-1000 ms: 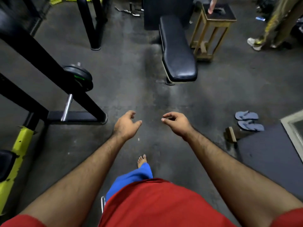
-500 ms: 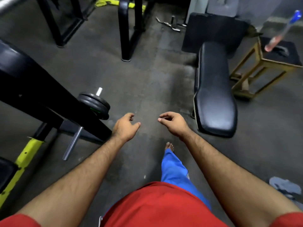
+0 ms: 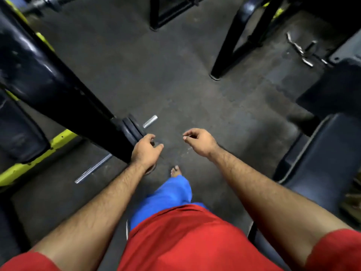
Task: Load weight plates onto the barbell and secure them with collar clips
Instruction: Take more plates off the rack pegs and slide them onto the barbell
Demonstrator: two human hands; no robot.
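A steel barbell sleeve point(image 3: 150, 121) pokes out past two black weight plates point(image 3: 132, 129) stacked on it, low above the floor. More of the same bar point(image 3: 93, 170) shows below a thick black slanted beam point(image 3: 58, 89) that hides its middle. My left hand point(image 3: 146, 151) hovers over the near edge of the plates with fingers loosely apart; I cannot tell if it touches them. My right hand point(image 3: 199, 142) hangs in the air to the right, fingers curled loosely and holding nothing. No collar clip is visible.
A black padded bench point(image 3: 322, 165) fills the right edge. Black rack legs point(image 3: 224, 55) stand ahead, with chrome cable handles point(image 3: 300, 53) lying on the floor beyond. A yellow frame bar point(image 3: 39, 153) runs at left. My bare foot point(image 3: 175, 171) steps on dark rubber flooring.
I have walked forward and turned left. The plates and bar end now sit right at my left hand, and the bench has slid to the right edge. Both hands stay empty.
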